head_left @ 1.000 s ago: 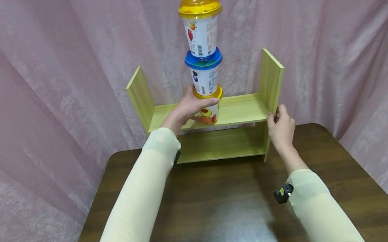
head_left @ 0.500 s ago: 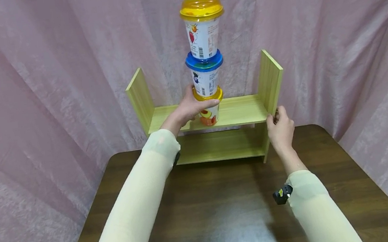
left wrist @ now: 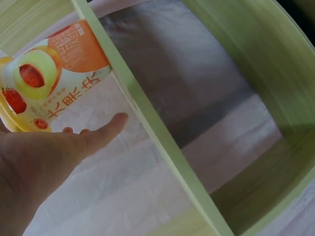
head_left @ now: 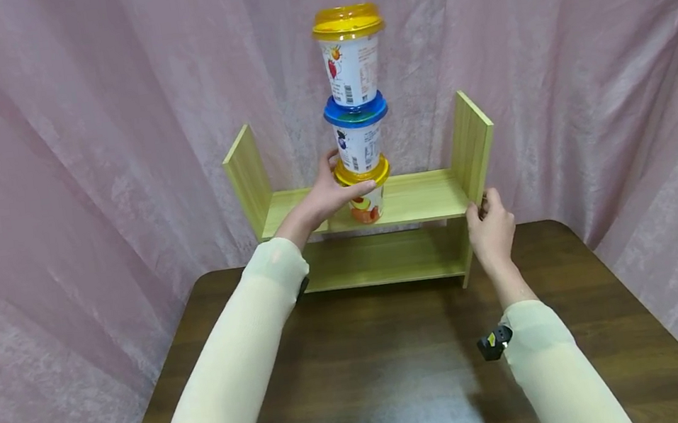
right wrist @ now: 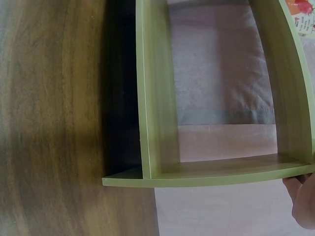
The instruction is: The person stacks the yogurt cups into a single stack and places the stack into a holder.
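**Stacked yogurt cups steadied on a green shelf**

Fingers (head_left: 357, 188) of the left hand (head_left: 326, 197) curl round the bottom yogurt cup (head_left: 366, 202), just under its yellow lid, while the thumb wraps the near side. That cup stands on the upper board of the green wooden shelf (head_left: 420, 195), near the middle, and carries a blue-lidded cup (head_left: 358, 134) and a yellow-lidded top cup (head_left: 351, 54). The right hand (head_left: 491, 227) grips the front edge of the shelf's right side panel, fingers curled round it.

Judged from this pose, the step in hand is settling the three-cup tower on the shelf; the next move likely calls for a slow, level release so the stack does not tip.

Only the head view shows the whole tower and both hands. Seen from the left wrist, the bottom cup's peach print and the shelf's lower bay appear. From the right wrist camera come the dark wooden table (right wrist: 54, 118), the shelf's underside, and only a fingertip.
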Action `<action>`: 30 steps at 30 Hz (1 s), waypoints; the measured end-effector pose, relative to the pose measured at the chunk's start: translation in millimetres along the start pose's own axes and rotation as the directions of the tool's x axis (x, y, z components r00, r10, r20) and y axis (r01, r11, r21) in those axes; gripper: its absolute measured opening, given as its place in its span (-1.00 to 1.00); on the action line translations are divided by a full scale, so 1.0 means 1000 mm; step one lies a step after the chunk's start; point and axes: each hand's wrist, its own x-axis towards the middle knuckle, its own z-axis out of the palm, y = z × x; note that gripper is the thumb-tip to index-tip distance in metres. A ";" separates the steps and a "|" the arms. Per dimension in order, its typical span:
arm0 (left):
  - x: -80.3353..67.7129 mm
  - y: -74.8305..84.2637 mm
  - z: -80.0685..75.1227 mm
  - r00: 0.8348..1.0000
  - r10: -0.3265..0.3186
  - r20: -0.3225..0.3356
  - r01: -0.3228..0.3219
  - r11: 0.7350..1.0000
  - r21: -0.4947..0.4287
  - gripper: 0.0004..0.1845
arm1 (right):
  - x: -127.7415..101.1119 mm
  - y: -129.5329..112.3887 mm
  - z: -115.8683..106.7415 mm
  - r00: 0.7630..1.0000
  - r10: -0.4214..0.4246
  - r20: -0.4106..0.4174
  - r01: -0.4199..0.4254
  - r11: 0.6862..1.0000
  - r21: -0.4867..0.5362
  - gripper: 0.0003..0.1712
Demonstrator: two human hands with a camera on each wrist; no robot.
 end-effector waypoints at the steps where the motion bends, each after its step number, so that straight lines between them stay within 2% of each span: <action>1: 0.001 -0.006 -0.001 1.000 0.001 -0.011 -0.001 1.000 0.006 0.18 | 0.000 0.000 0.000 1.000 0.002 0.000 -0.002 1.000 0.000 -0.74; 4: -0.001 -0.021 -0.003 0.999 -0.002 -0.052 0.004 0.999 0.050 0.21 | -0.001 0.002 0.001 1.000 0.012 0.010 -0.012 1.000 0.006 -0.73; 8: -0.006 -0.034 -0.006 0.995 0.018 -0.096 -0.005 0.991 0.134 0.20 | 0.001 0.005 0.000 0.999 0.032 0.032 -0.033 0.999 0.030 -0.69; 13: -0.014 -0.042 -0.012 0.989 0.048 -0.137 -0.010 0.964 0.264 0.09 | 0.004 0.010 -0.007 0.996 0.029 0.079 -0.037 0.994 0.100 -0.59; 17: -0.027 -0.047 -0.016 0.983 0.062 -0.170 0.002 0.936 0.351 0.04 | 0.004 0.011 -0.015 0.995 0.004 0.103 -0.016 0.993 0.119 -0.50; 22: -0.044 -0.054 -0.018 0.975 0.127 -0.180 -0.018 0.861 0.508 0.00 | -0.001 0.001 -0.028 0.997 -0.043 0.058 0.035 0.991 0.126 -0.46; 26: -0.058 -0.060 -0.018 0.967 0.178 -0.184 -0.020 0.769 0.639 0.00 | -0.006 -0.010 -0.037 0.991 -0.120 0.053 0.114 0.988 0.104 -0.46; 30: -0.073 -0.064 -0.017 0.964 0.178 -0.197 0.019 0.693 0.721 0.02 | -0.013 -0.024 -0.043 0.972 -0.229 0.048 0.225 0.971 0.083 -0.44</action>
